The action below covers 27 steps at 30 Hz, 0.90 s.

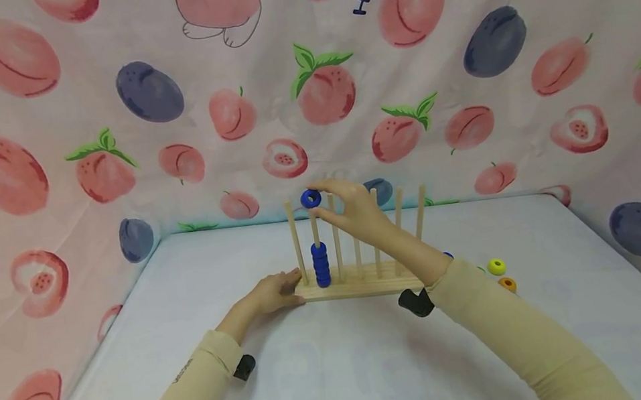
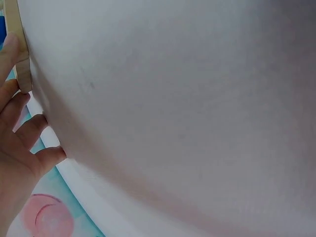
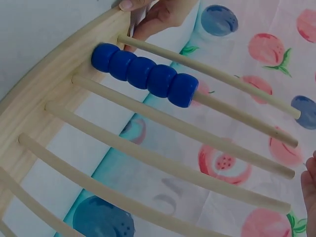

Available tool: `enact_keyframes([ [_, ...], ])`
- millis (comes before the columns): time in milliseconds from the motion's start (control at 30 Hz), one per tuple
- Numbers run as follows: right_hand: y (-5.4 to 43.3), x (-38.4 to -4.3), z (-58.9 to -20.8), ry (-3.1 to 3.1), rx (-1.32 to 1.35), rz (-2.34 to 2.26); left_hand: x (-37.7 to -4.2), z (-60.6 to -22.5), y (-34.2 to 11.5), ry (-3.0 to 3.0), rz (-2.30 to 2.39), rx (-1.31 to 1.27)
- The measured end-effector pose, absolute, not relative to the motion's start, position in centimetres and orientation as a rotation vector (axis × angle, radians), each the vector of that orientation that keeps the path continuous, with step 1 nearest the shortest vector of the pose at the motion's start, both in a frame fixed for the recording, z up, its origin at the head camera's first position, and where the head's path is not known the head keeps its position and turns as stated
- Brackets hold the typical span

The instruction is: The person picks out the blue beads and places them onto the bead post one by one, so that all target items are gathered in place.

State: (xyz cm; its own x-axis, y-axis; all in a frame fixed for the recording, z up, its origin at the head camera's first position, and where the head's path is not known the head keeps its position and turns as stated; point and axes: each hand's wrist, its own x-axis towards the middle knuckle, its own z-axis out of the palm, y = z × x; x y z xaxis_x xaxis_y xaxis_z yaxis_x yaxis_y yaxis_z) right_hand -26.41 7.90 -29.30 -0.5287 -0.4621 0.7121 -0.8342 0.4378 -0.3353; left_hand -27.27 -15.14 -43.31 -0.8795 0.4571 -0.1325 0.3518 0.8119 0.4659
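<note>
A wooden peg rack (image 1: 362,288) with several upright dowels stands on the table. My left hand (image 1: 274,292) grips the left end of its base, thumb at the front edge and fingers behind. Several blue beads (image 1: 321,265) are stacked on the second peg from the left, resting on the base; the right wrist view shows this stack (image 3: 140,72) from close by. Above that peg's top, my right hand (image 1: 358,212) pinches another blue bead (image 1: 310,192) between thumb and fingers, its hole facing forward. Only the edge of this hand (image 3: 309,187) appears in the right wrist view.
Right of the rack lie a loose yellow bead (image 1: 496,266) and an orange bead (image 1: 508,285). A blue bead (image 1: 448,255) and a green one are partly hidden behind the right forearm. A fruit-patterned cloth (image 1: 230,114) hangs behind the white table (image 1: 330,367).
</note>
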Motion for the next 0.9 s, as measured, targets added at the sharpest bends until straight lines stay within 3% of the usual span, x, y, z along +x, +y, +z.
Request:
enact_keyframes([
  [433, 7.7, -28.7, -28.8, -2.313, 0.965, 1.07, -27.6, -43.4, -15.5, 2.731, 0.683, 0.764],
  [900, 7.3, -28.8, -28.4, -2.462, 0.947, 1.037, -27.4, -43.5, -15.2, 2.76, 0.661, 0.666],
])
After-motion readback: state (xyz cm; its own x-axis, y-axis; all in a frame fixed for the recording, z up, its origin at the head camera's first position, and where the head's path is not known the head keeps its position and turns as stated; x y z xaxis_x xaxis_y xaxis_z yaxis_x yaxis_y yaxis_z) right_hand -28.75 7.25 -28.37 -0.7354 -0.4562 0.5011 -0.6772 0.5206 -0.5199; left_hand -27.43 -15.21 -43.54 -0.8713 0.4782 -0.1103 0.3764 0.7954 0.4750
